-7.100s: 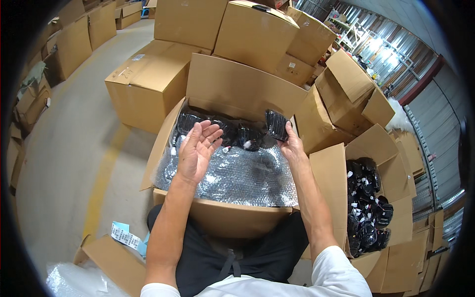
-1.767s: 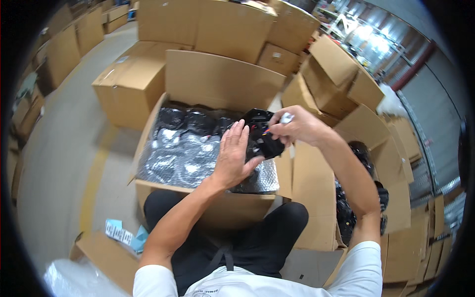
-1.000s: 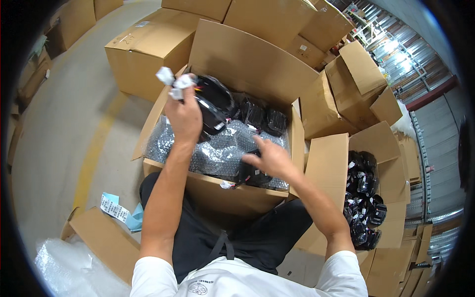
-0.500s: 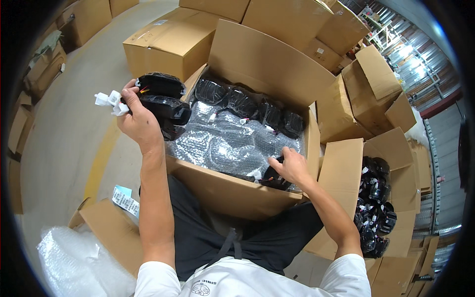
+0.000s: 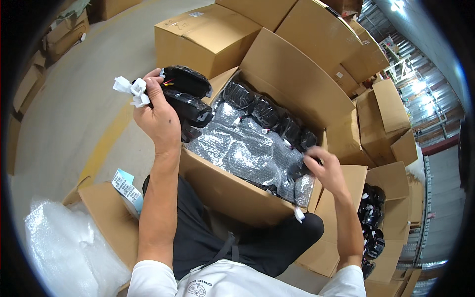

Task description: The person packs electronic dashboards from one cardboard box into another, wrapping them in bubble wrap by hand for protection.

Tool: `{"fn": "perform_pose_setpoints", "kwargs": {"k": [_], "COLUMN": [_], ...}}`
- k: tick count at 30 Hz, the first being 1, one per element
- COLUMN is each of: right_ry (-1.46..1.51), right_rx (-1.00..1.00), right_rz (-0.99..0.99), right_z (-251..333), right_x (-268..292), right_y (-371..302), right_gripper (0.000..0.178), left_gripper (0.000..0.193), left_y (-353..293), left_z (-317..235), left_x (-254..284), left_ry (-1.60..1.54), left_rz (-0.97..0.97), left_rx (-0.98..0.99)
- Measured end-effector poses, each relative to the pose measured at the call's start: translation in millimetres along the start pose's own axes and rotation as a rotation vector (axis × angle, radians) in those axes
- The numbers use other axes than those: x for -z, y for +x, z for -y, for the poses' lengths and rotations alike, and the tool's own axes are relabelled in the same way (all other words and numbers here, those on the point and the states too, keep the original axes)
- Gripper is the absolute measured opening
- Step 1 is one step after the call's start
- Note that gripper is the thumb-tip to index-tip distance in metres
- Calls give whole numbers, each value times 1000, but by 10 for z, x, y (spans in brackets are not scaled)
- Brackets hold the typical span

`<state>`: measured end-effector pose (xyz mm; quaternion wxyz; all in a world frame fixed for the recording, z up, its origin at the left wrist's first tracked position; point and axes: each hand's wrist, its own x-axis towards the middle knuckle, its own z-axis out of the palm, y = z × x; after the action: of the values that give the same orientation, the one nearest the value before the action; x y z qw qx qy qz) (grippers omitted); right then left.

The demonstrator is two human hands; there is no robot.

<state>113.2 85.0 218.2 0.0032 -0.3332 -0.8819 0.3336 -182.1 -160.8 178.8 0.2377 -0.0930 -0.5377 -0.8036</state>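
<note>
My left hand (image 5: 161, 116) is closed around the wires of several glossy black plastic units (image 5: 188, 104), holding them up over the box's left edge. White plug connectors (image 5: 133, 91) stick out past its thumb. Over the right end of the open cardboard box (image 5: 232, 198), my right hand (image 5: 324, 171) grips another black wired unit (image 5: 298, 169), blurred by motion. A white connector (image 5: 299, 214) hangs below it, outside the box's near wall. Inside, clear bubble wrap (image 5: 247, 153) covers the middle, and a row of black units (image 5: 264, 113) lines the far side.
To the right, another open carton (image 5: 391, 218) holds a heap of similar black units. Stacked cartons (image 5: 213, 29) stand behind. At lower left lie a bubble-wrap bundle (image 5: 69, 242), a small carton (image 5: 109, 218) and a printed label sheet (image 5: 127, 190).
My right hand has lifted a black unit from the box's near right corner, moving up and right. The left hand still holds its bunch. The whole view has shifted and turned somewhat.
</note>
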Motion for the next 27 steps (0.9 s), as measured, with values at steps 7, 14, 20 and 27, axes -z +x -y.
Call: {"fn": "perform_pose_setpoints", "kwargs": {"k": [7,14,20,27], "right_ry": [502,662,903,425], "right_rx": [461,315,237,144], "right_rz": [-254,-450,-399,-650], "right_z": [542,256,517,418], "right_x": [-1330,-2159,-2350,-2607], "right_y": [1145,1799,1574,1623], "right_gripper": [28,43,52,57], "left_gripper": [33,31,31,30], "left_y": [59,72,184,77], "left_z": [91,52,57,56], "left_x": [63,122,297,74], "left_ry": [26,51,115,12], "left_rz": [-47,-42,-53,-48], "left_rx": [-47,-45,-53,-40]}}
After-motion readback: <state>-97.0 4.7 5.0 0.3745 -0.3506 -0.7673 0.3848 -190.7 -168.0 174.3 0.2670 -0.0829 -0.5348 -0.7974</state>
